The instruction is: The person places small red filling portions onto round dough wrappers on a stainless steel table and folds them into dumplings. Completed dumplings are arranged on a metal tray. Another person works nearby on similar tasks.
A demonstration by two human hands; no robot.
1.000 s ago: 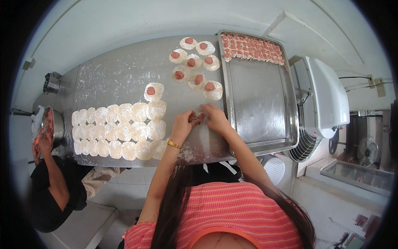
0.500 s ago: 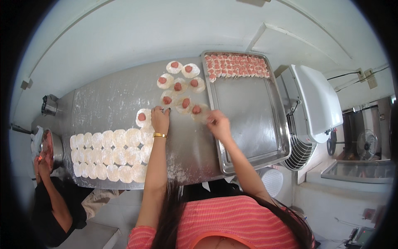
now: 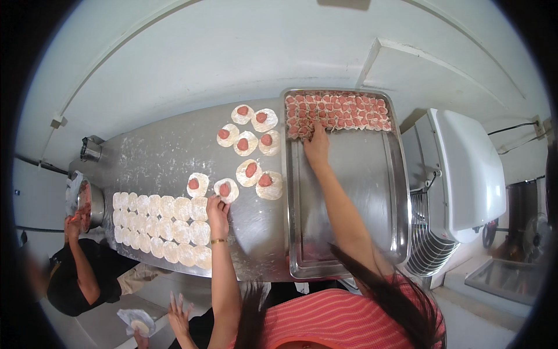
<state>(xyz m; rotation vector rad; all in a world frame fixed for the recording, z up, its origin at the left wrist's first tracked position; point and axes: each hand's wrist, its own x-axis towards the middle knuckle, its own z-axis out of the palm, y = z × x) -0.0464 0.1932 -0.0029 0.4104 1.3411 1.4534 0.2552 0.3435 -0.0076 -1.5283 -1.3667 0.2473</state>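
Low on the steel table, my left hand pinches the near edge of a round dough wrapper topped with pink meat filling. My right hand reaches into the large metal tray. Its fingers close at the front row of small open-topped meat dumplings, around a dumpling mostly hidden by the fingertips. Between the hands and the wall lie several more filled wrappers, and another filled wrapper is left of my left hand. Rows of bare dough wrappers overlap beside my left wrist.
A white machine with a wire guard stands right of the tray. At far left, a co-worker's hand is at a metal bowl of meat. Another person's open hand shows at lower left, near a plastic bag. A metal cup sits at the table's far-left corner.
My right hand has moved from the tray's left edge to the dumpling row inside it. A filled wrapper now lies nearer me, under my left fingers. Another person's hands have appeared at lower left.
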